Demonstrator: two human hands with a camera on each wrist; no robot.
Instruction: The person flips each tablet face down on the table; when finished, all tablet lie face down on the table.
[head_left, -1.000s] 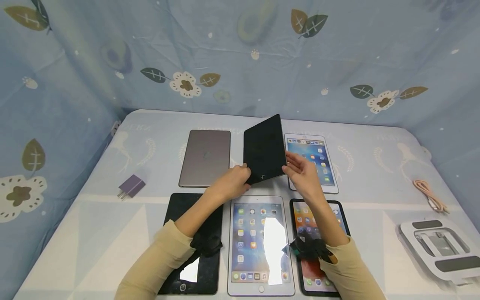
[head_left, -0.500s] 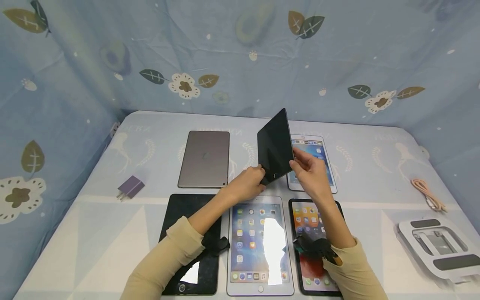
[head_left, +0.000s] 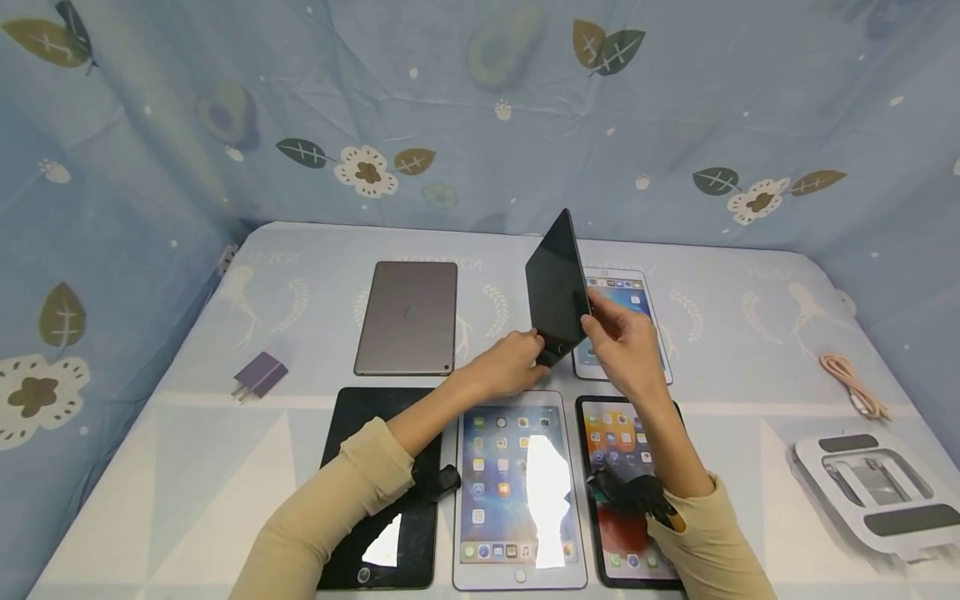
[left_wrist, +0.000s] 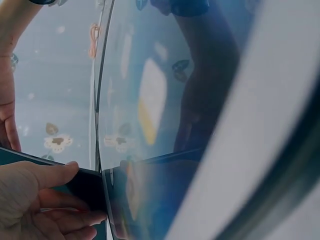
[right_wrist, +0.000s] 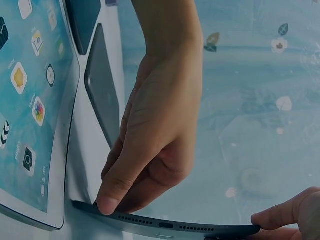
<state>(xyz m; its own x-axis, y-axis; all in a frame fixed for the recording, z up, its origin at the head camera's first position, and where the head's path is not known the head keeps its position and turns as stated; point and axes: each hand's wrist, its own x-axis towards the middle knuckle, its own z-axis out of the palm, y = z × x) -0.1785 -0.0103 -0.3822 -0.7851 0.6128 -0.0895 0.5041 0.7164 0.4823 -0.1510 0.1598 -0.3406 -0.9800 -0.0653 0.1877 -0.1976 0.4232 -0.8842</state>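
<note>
A black tablet [head_left: 553, 292] stands tilted up above the back row, its dark screen angled towards the left. My left hand [head_left: 510, 365] pinches it at the lower left corner. My right hand [head_left: 624, 346] grips its right edge, thumb on the near side. In the right wrist view, the tablet's bottom edge [right_wrist: 165, 225] shows a port and speaker holes between the two hands. Behind the right hand, partly hidden, lies a white tablet with a lit screen [head_left: 626, 293]. A larger lit white tablet [head_left: 491, 483] lies just in front of the left hand.
A grey tablet [head_left: 408, 321] lies face down at back left. In front are a black tablet [head_left: 408, 533] under the left forearm and a lit black-rimmed tablet [head_left: 611, 433] under the right. A purple charger [head_left: 260, 375], a coiled cable [head_left: 853, 385] and a white stand [head_left: 877, 492] lie at the sides.
Both hands have moved right with the black tablet. It has turned more edge-on and now overlaps the white tablet at back right. The other devices stay put.
</note>
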